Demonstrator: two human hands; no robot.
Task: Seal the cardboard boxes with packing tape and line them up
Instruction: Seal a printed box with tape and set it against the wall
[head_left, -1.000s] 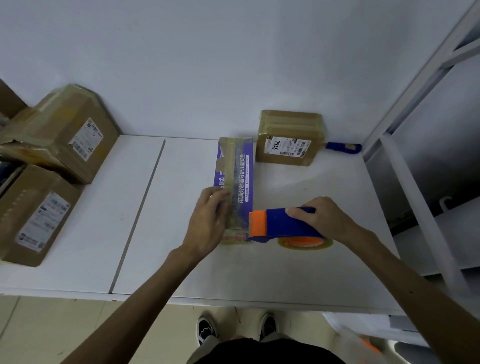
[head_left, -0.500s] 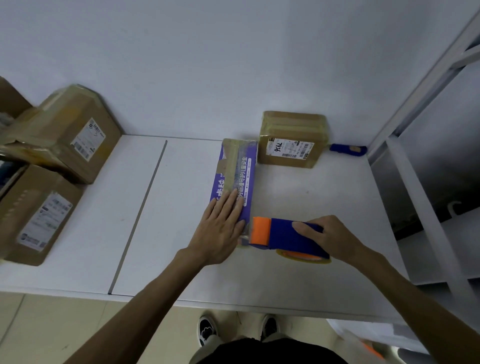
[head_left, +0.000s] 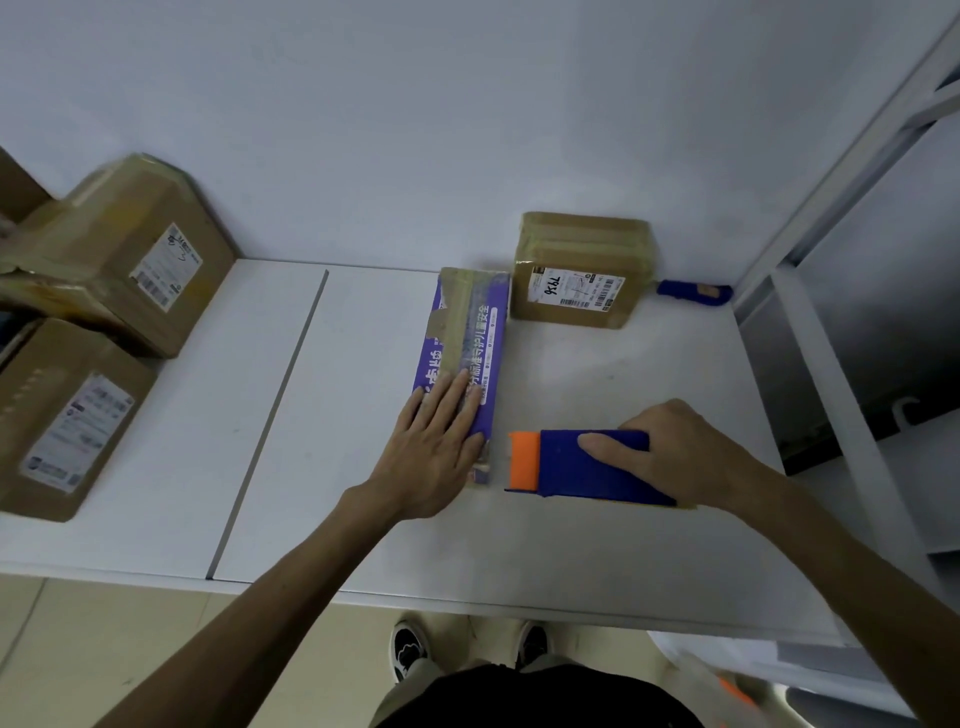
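The left hand (head_left: 434, 452) lies flat, fingers (head_left: 451, 402) straight and close together, pressing the near end of the long purple box (head_left: 470, 327). The box runs away from the fingertips along the white table (head_left: 358, 525), a strip of brown tape down its top. Just right of those fingers, apart from the box, the right hand (head_left: 680, 457) grips a blue and orange tape dispenser (head_left: 582, 467), fingers curled over its body. Beyond it, a taped brown cardboard box (head_left: 576, 280) sits against the wall.
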